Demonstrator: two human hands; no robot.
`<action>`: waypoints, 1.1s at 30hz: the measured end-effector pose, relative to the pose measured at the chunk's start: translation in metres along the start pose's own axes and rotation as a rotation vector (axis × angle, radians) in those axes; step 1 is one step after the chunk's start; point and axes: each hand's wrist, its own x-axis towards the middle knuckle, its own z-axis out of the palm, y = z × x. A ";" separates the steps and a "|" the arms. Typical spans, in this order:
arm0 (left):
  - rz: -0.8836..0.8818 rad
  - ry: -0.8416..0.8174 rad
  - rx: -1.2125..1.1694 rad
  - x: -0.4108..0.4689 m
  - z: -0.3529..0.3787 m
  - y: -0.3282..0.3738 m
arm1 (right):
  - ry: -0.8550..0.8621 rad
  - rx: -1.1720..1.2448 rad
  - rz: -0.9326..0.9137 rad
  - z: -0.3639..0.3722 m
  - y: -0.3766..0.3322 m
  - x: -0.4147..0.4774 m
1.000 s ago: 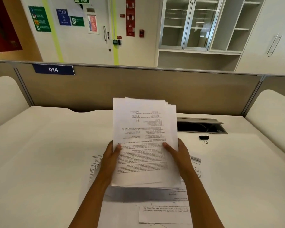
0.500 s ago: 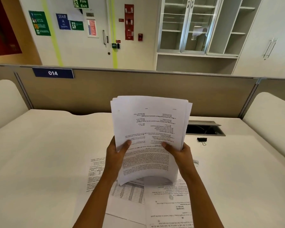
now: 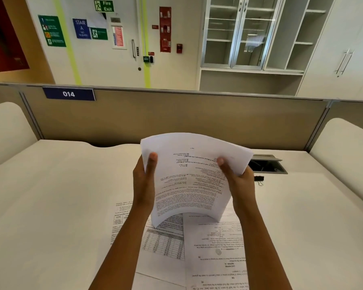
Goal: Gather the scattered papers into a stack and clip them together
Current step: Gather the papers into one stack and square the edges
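Note:
I hold a stack of printed white papers (image 3: pixel 191 176) upright over the desk, bowed toward me, its lower edge touching the sheets below. My left hand (image 3: pixel 144 181) grips its left side with the thumb on the front. My right hand (image 3: pixel 238 183) grips the right side the same way. Several loose printed sheets (image 3: pixel 214 248) lie flat on the white desk (image 3: pixel 50 206) beneath the stack. A small black binder clip (image 3: pixel 259 178) rests on the desk just right of my right hand, untouched.
A rectangular cable hatch (image 3: pixel 268 164) is sunk into the desk behind the clip. A beige partition (image 3: pixel 176 118) with a "014" label closes off the far edge. Rounded white dividers stand at the left and right sides.
The stack has been turned from flat-facing to standing on its lower edge and now bows more. Both hands have slid higher up its sides. The view has tilted slightly up.

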 end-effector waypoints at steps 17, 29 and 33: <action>-0.024 0.036 -0.005 0.018 0.011 0.040 | 0.141 -0.043 -0.271 0.013 -0.037 0.015; -0.149 -0.084 0.141 0.006 -0.005 -0.031 | -0.077 -0.180 0.132 -0.015 0.058 -0.003; -0.210 -0.116 0.083 0.006 -0.009 -0.041 | -0.096 -0.175 0.162 -0.018 0.061 0.004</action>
